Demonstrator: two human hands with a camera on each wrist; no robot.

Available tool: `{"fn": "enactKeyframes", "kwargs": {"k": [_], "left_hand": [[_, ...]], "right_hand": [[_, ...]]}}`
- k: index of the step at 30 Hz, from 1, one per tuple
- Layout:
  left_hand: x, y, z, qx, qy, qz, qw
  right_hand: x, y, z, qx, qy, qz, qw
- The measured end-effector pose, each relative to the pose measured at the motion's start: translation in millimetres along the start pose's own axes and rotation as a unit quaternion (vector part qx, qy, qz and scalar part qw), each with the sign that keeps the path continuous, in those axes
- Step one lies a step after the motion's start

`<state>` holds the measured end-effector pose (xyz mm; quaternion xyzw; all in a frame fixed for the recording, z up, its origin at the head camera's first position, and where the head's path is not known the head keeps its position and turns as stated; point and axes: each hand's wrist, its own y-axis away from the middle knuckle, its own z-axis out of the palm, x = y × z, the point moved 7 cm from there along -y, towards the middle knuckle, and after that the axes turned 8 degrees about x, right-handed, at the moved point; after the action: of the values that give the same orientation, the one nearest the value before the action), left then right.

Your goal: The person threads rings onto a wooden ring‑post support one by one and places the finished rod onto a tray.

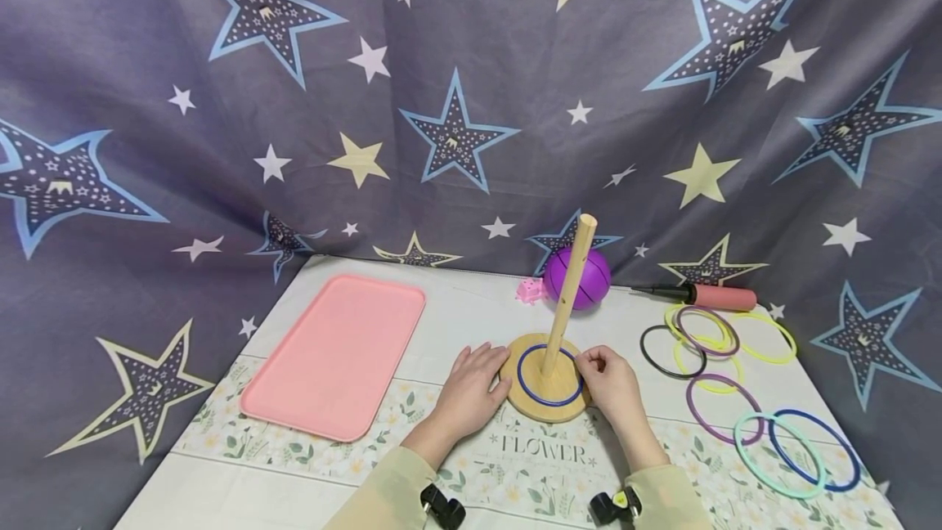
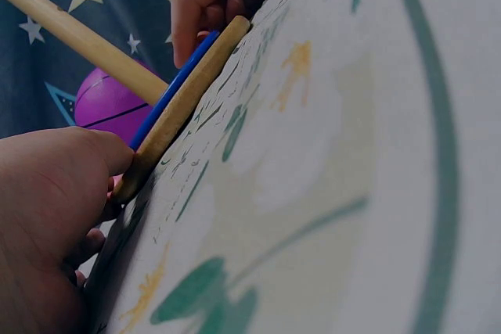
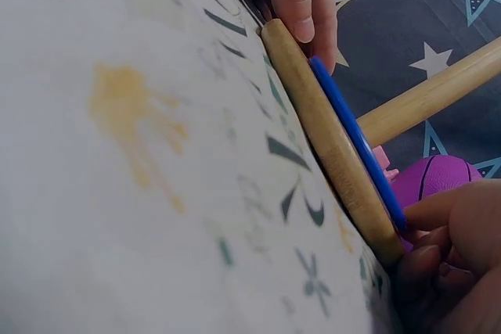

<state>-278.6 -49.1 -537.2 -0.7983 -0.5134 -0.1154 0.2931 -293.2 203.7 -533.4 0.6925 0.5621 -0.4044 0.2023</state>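
A blue ring [image 1: 521, 389] lies around the foot of the wooden peg [image 1: 571, 285], on the round wooden base [image 1: 543, 414]. My left hand [image 1: 474, 391] rests at the base's left edge with its fingers extended. On the opposite side, my right hand [image 1: 609, 383] has curled fingers and pinches the ring's right edge. From the right wrist, the blue ring [image 3: 356, 138] sits nearly flat against the base [image 3: 329, 134], with the finger and thumb of the right hand [image 3: 458, 248] at its near end.
A pink tray [image 1: 334, 358] lies on the left. Behind the peg are a purple ball [image 1: 598, 278] and a small pink object [image 1: 530, 291]. To the right are several loose rings [image 1: 724, 436] in different colours and a hand pump [image 1: 724, 296]. A star-patterned curtain [image 1: 471, 39] hangs behind.
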Motion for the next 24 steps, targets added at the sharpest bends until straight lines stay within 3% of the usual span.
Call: {"fn": "enactKeyframes", "kwargs": {"k": [10,17,24], "left_hand": [[1.7,0.8,-2.6,0.006,0.001,0.008,0.9999],[-0.4,0.6,0.1,0.001,-0.011,0.002,0.9999],[-0.6,0.1,-0.4,-0.001,-0.010,0.002,0.9999]], "right_hand": [[3.5,1.3,-0.4,-0.010,-0.031,0.037,0.999],[8.1,3.6,-0.5,-0.026,-0.103,0.081,0.991],[6.8,-1.2,-9.1,-0.007,-0.136,0.077,0.988]]}}
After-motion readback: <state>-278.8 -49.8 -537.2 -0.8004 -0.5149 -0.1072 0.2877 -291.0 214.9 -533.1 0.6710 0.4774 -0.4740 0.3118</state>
